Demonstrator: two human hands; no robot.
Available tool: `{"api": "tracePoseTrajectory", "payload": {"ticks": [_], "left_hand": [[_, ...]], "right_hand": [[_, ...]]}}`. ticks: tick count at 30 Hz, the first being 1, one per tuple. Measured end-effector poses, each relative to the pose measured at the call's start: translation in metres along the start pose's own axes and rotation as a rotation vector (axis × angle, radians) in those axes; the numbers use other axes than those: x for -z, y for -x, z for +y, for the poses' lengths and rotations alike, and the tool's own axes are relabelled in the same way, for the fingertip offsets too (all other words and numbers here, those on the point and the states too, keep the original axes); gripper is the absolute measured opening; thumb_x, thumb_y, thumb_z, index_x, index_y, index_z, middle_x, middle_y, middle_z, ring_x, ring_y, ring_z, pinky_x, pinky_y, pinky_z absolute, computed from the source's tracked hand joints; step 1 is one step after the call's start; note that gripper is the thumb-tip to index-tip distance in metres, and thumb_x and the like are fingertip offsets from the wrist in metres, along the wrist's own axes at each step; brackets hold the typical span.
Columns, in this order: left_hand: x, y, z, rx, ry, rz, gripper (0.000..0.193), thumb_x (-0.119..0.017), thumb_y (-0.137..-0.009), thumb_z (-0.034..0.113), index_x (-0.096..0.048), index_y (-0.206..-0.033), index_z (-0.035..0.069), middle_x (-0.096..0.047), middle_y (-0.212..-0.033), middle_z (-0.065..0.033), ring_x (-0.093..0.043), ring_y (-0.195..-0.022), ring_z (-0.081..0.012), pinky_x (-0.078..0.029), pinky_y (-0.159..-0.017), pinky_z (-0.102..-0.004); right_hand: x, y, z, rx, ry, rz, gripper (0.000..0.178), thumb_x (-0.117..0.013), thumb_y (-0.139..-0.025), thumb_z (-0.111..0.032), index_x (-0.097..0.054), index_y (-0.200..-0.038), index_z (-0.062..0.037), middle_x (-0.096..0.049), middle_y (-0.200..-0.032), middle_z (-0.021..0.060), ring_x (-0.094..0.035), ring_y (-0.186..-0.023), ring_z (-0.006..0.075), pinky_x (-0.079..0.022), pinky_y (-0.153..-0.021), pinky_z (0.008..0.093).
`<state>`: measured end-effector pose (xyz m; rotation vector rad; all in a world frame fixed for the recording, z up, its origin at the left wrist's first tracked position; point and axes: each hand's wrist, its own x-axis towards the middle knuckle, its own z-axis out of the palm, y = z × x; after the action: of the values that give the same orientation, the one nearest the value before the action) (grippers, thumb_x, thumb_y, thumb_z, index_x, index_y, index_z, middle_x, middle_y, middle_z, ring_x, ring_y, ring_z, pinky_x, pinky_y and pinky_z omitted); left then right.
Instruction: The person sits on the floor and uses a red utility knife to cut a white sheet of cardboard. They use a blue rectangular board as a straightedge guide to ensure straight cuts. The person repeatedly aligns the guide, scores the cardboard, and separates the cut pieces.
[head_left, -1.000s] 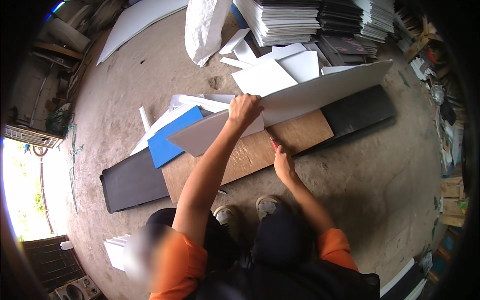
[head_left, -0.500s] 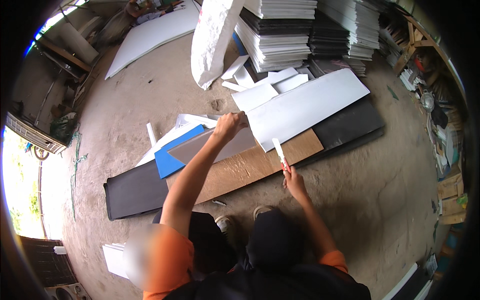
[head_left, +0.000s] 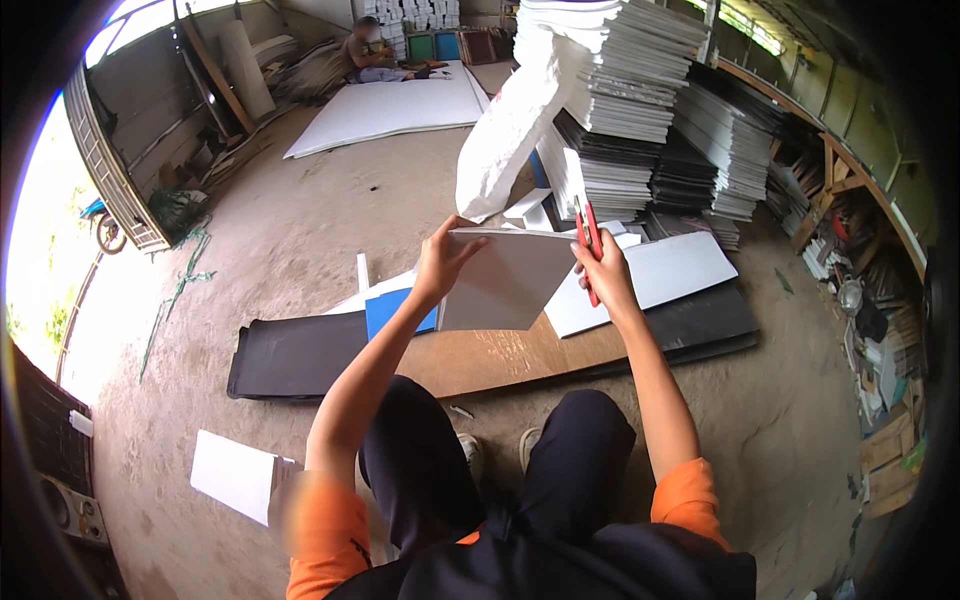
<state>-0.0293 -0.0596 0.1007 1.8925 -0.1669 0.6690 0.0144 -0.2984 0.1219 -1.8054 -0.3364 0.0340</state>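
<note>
Right of a blue sheet (head_left: 398,314), pinching between thumb and fingers of the left hand (head_left: 445,262) the upper left corner of a grey panel (head_left: 510,285), held tilted over a wooden board (head_left: 475,360). Gripping a red cutter (head_left: 592,228) in the curled fingers of the right hand (head_left: 608,270) at the panel's upper right corner, near a white sheet (head_left: 680,268).

A thin, flat, four-sided panel (head_left: 508,285) with its plain grey face showing is held at a tilt by its upper edge, while a slim red-handled cutter (head_left: 594,234) stands nearly upright just beside the panel's upper right corner, its narrow tip pointing upward.
</note>
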Motion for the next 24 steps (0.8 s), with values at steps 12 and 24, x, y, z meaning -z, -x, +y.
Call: {"api": "tracePoseTrajectory", "payload": {"ticks": [12,24], "left_hand": [[0.039,0.029,-0.025,0.017,0.208,0.043,0.018,-0.064,-0.081,0.013,-0.054,-0.090,0.002,-0.060,-0.074,-0.0067,-0.057,-0.067,-0.0095,-0.046,-0.057,-0.0232],[0.058,0.062,-0.195,0.201,-0.388,-0.054,0.043,-0.071,-0.072,0.024,-0.054,-0.104,0.002,-0.061,-0.093,-0.0179,-0.061,-0.082,-0.0244,-0.049,-0.071,-0.0329]], "right_hand": [[-0.063,-0.032,0.020,0.291,0.611,0.009,0.034,-0.074,-0.065,-0.019,-0.058,-0.090,-0.0023,-0.064,-0.080,0.0129,-0.063,-0.073,0.0241,-0.047,-0.066,0.0320],[-0.023,-0.053,0.195,-0.514,-0.268,0.076,0.019,-0.070,-0.072,-0.010,-0.055,-0.078,-0.0017,-0.047,-0.057,0.0014,-0.044,-0.042,0.0089,-0.037,-0.037,0.0230]]}}
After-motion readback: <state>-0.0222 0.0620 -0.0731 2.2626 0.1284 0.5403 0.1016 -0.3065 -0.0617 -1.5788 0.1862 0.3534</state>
